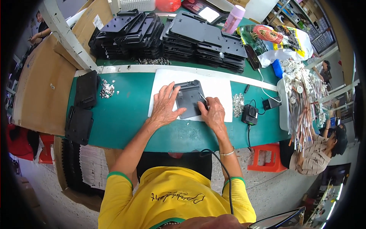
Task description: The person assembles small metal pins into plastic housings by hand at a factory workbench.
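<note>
A black plastic housing [189,100] lies on a white sheet [217,84] in front of me. My left hand [165,105] rests along the housing's left edge, its fingers spread and the thumb near the lower corner. At the right edge, my right hand [213,113] pinches a thin silvery tool [203,97], whose tip points at the housing; the rest of it is hidden by the fingers. Small metal pieces form one pile [238,105] to the right of the sheet and another pile [107,89] to the left.
Stacks of black housings [206,36] stand at the back, and two more housings [87,89] lie at the left. A small black device [249,114] with cables sits at the right. Beyond it, a white bin [284,108] holds wires. A pink bottle [234,19] stands behind.
</note>
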Demonstrator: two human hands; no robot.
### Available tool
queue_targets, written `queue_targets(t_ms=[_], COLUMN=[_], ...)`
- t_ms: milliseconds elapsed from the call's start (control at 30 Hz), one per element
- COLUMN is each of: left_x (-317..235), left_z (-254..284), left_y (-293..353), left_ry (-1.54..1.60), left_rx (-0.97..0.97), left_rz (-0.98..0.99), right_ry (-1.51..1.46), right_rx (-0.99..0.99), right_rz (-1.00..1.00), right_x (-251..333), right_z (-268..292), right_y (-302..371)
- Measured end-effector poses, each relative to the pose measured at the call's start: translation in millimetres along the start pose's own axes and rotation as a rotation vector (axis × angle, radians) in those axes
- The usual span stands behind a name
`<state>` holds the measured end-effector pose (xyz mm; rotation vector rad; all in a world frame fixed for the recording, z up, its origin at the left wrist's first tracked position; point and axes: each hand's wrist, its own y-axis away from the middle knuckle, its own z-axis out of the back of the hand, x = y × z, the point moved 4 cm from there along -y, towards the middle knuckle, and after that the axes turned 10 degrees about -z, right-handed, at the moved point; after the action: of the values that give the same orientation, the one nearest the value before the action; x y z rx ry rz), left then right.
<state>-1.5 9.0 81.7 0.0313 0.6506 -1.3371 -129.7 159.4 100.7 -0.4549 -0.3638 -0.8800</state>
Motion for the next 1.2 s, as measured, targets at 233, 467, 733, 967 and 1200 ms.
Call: queue_targets(t_ms=[233, 467, 733, 967, 1200], left_x=[0, 15, 41, 11, 2], left_z=[-1, -4, 2, -1, -2], left_y=[1, 3, 4, 2, 0], left_ry=[0.009, 0.122, 0.739, 0.107, 0.057], left_rx=[-0.080, -0.135, -0.557, -0.311, -0.130], left_rz=[-0.059, 0.014, 0.219, -0.023, 0.011], right_ry=[-0.883, -0.308, -0.110, -0.374, -0.777], right_rx=[0.368, -0.210, 0.116, -0.082, -0.105], right_rz=[-0.430, 0.202, 0.263, -0.070, -0.177], right_x=[-20, 62, 65, 8, -16], right_z=[-6, 64, -33, 14, 28], right_y=[-17, -7, 14, -17, -21])
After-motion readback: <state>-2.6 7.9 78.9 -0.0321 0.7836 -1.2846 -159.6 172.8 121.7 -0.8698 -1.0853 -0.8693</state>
